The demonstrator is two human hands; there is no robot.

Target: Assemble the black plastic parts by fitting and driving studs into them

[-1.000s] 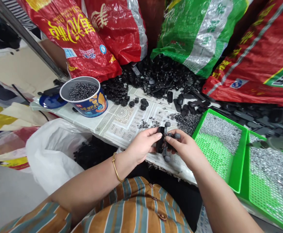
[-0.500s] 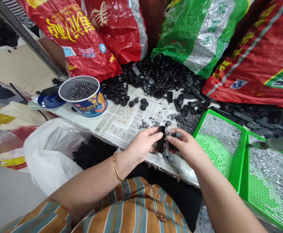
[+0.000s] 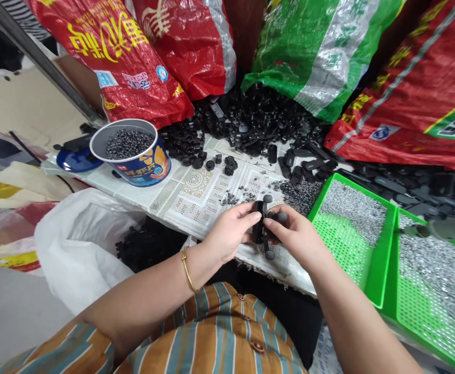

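Blk part w/ grey knobs is in both hands, nearer than tub & to its R, by edge of table. L hand grips blk side, thumb on top; R hand pinches knobbed side, some fingertips hidden. Can't tell if 1 pc or 2. Tub label: Chinese chars, blurry. Red bag behind tub: yel chars, small print illegible. Green bag, R of tub: chars creased, top cut off.

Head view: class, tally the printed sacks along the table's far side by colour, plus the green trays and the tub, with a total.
Red sacks: 3
Green sack: 1
Green trays: 2
Blue tub: 1
Total: 7
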